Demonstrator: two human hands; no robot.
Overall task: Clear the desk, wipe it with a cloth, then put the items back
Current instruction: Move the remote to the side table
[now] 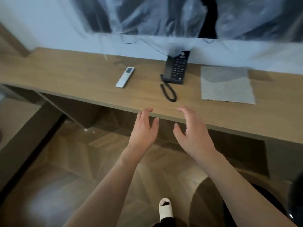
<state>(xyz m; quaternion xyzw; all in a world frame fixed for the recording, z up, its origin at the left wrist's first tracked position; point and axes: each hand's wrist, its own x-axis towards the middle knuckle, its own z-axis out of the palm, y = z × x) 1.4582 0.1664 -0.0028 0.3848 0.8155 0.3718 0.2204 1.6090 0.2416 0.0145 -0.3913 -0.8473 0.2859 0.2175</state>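
Wood-grain desk (82,74) set against a pale wall, viewed from above; three items are laid on its top. Grey textured cloth (227,85) — spread flat toward the right of the surface, well apart from both hands and beyond the fingertips of the right hand (193,133). Black telephone (176,68) — stood near the back edge at centre, its coiled cord (168,92) looped forward toward the front edge, lying between the set and the hands. White remote control (125,77) — placed left of the telephone, angled, clear of both.

Left hand (144,128) is held at the front edge of the desk, fingers straight and loosely spread, nothing grasped; its fingertips are seen over the desk's lip. Right hand is raised likewise, fingers relaxed and slightly curved, nothing held, thumb turned inward toward the other hand. Whether either hand touches the edge cannot be told.

Clear plastic sheeting (147,15) is draped over a dark screen on the wall above. Patterned wooden floor (82,177) is seen below, with one white slipper (165,208) near the bottom edge.
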